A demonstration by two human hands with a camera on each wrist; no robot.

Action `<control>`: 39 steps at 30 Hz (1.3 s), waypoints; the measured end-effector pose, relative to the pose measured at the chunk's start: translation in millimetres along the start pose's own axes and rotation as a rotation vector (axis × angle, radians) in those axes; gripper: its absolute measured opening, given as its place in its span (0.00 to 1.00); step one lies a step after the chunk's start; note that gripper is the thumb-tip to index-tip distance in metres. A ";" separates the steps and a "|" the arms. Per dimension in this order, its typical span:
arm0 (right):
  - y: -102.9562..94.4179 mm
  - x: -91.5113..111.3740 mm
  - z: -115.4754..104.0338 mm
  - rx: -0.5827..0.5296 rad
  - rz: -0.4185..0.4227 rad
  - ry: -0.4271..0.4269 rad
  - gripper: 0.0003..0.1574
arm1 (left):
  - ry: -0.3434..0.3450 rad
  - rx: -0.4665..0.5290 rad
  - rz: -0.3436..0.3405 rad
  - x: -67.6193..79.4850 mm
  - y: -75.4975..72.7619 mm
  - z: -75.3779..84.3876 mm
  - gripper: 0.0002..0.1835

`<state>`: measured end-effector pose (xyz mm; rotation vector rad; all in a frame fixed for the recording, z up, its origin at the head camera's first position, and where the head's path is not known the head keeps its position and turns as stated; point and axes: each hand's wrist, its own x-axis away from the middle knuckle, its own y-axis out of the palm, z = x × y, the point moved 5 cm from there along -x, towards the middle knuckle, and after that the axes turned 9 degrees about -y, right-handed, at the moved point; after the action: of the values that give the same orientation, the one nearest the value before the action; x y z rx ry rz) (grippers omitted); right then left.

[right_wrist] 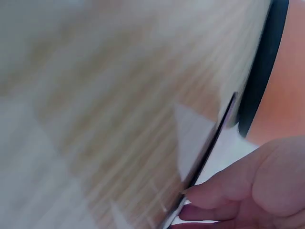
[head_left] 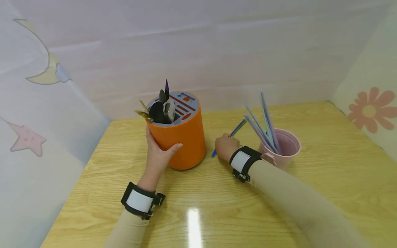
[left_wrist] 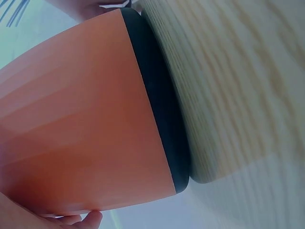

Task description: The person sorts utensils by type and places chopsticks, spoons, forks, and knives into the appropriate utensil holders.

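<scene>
An orange utensil holder (head_left: 189, 144) with a grey slotted top stands upright on the table. Several spoons (head_left: 156, 112), black, silver and gold, poke out of its left side, along with a dark purple pointed tip (head_left: 166, 89). My left hand (head_left: 156, 151) grips the holder's left side, thumb across the front; some fingertips (left_wrist: 93, 219) show at its edge in the left wrist view. To the right of the holder, my right hand (head_left: 227, 146) pinches a slim, shiny blue-purple utensil (head_left: 238, 127) low over the tabletop. The fingers cover its middle, and its exact kind cannot be told.
A pink bucket (head_left: 289, 146) stands right of my right hand, partly behind the wrist strap. Several long, thin pastel pieces (head_left: 269, 127) lean in it. The wooden table (head_left: 173, 217) meets pale fabric walls (head_left: 217, 51) at the back and sides.
</scene>
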<state>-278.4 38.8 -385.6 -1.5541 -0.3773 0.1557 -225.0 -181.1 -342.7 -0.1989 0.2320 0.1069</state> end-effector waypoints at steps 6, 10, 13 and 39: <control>1.4 23.5 -18.6 0.065 0.009 -0.131 0.09 | 0.005 -0.004 -0.006 -0.4 -1.4 -0.5 0.65; 1.0 37.0 -27.4 0.057 0.010 -0.197 0.07 | 0.014 -0.006 -0.006 -2.0 -1.6 -0.6 0.66; 0.1 42.2 -30.8 0.057 0.025 -0.217 0.06 | 0.011 -0.004 -0.007 -3.6 -1.6 -1.1 0.65; 8.1 74.6 -57.7 0.473 0.124 -0.467 0.02 | -0.028 -0.016 0.001 -1.2 -8.2 -3.0 0.64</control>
<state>-188.5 9.3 -381.9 -1.0610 -0.5632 0.6648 -225.8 -189.8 -343.8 -0.2130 0.2035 0.1127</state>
